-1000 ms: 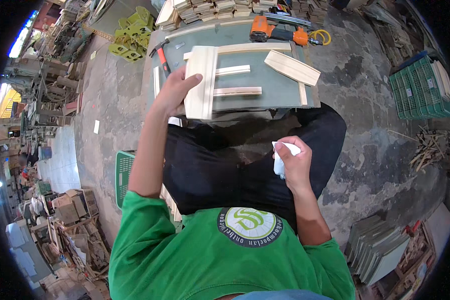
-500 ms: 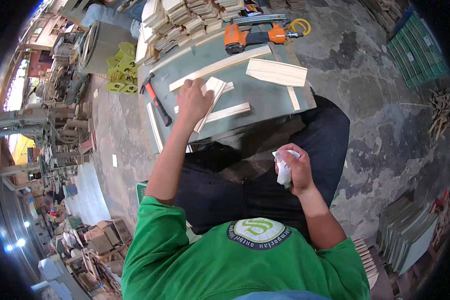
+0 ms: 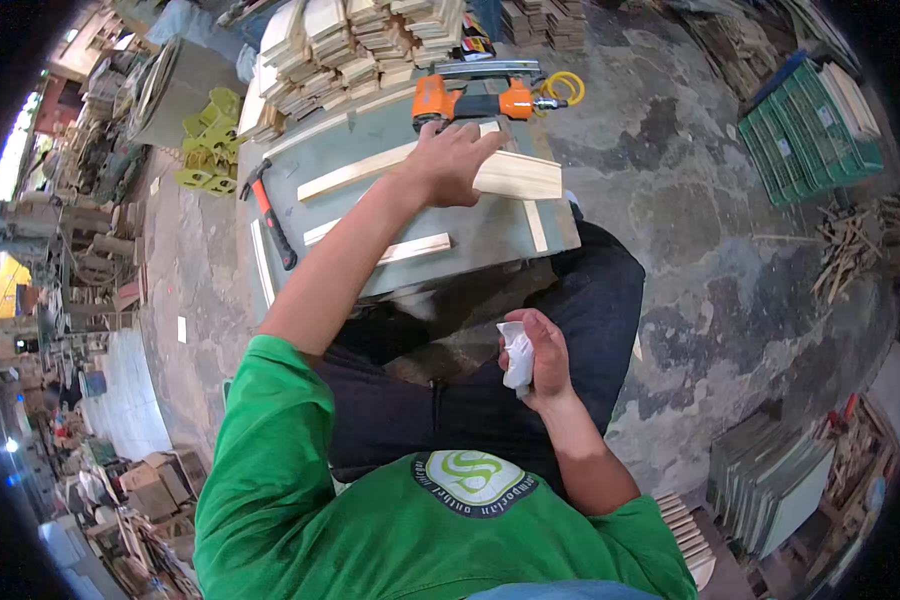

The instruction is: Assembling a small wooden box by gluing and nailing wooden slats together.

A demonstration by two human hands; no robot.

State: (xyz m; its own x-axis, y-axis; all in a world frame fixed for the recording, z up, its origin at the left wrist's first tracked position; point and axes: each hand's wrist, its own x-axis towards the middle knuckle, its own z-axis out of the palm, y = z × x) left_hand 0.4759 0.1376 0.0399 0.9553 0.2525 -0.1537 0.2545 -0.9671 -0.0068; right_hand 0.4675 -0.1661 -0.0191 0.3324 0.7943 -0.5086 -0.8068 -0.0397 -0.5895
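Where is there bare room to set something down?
On the tabletop, a patch between the front short strip and the rightmost strip; a narrower one between the hammer and the long strip. The far side is crowded with the orange nail gun and wood stacks; the left hand is at the pale panel.

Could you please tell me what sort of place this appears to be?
Most likely a woodworking workshop: cut wood pieces are stacked at the far side of the worktable, and an orange nail gun and a hammer lie on it.
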